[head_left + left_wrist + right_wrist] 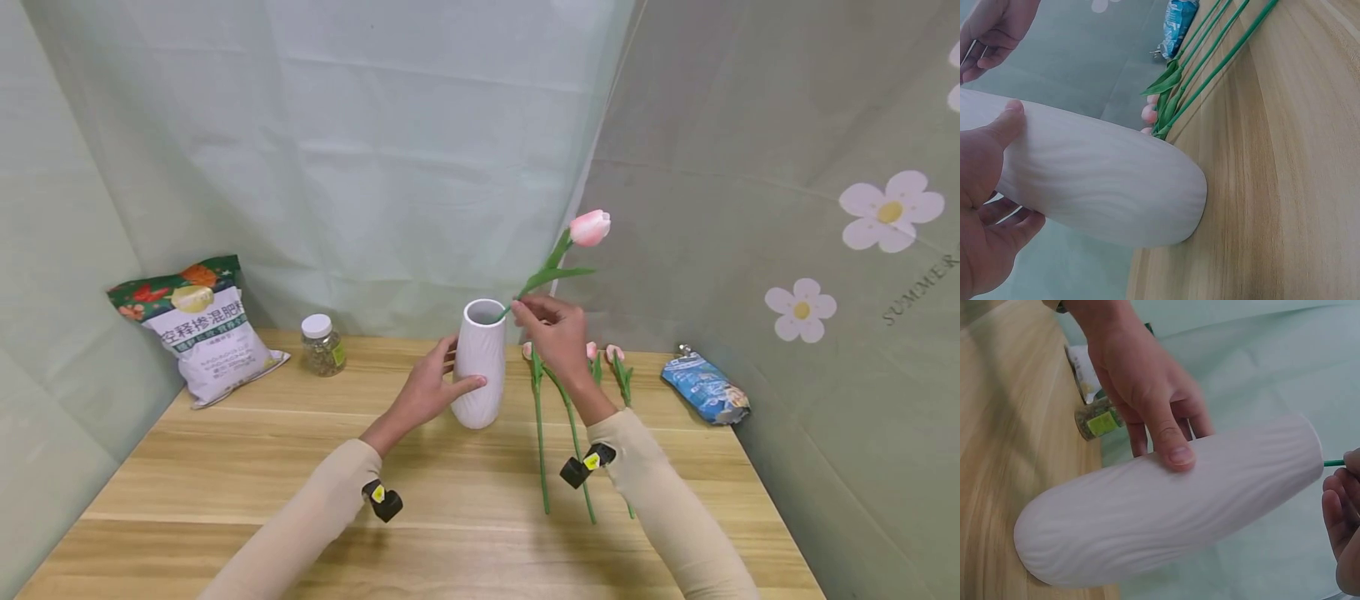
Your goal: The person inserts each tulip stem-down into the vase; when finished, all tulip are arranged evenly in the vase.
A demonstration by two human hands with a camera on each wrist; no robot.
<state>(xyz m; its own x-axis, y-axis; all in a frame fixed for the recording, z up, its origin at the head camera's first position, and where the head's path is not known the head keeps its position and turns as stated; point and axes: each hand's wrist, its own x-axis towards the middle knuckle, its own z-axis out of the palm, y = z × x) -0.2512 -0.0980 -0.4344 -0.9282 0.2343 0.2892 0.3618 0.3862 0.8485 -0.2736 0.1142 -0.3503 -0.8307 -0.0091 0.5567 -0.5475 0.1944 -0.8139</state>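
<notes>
A white ribbed vase (480,375) stands upright on the wooden table. My left hand (435,385) grips its side, thumb across the front and fingers behind, as the left wrist view also shows. Above and right of the rim, my right hand (558,333) pinches the green stem of a pink tulip (590,227). The lower end of that stem is inside the vase mouth, as the right wrist view shows the stem (1334,463) entering it. Several more tulips (540,433) lie on the table below my right arm, partly covered by it.
At the back left a white and green fertilizer bag (213,342) leans near the wall. Beside it stands a jar (324,348) with a white lid. A blue packet (705,387) lies at the right edge. Cloth (360,167) hangs behind the table.
</notes>
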